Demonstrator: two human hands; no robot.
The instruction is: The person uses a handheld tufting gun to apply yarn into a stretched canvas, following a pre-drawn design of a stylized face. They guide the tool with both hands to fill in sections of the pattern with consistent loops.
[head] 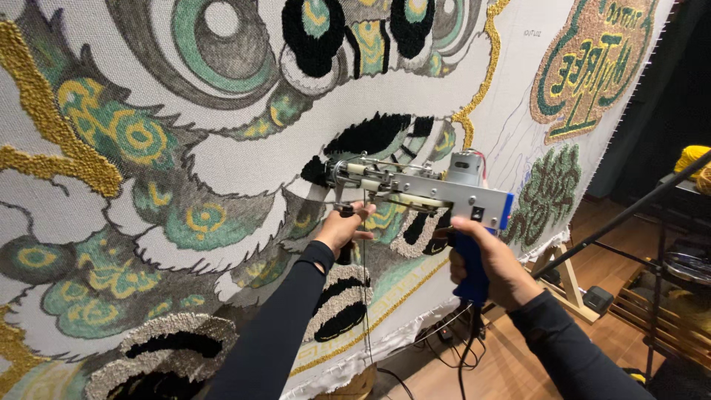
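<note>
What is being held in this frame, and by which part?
A tufting gun pressed to the tufted cloth. The right hand grips its blue rear handle; the left hand grips the black front handle below the needle end.

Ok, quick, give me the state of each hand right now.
Left hand: closed around the black front handle of the tufting gun.
Right hand: closed around the gun's blue rear grip.

The tufting gun shows bare matt metal with a glossy blue plastic handle. At its nine o'clock, the stretched cloth is woven, matt, bearing rough looped yarn.
</note>
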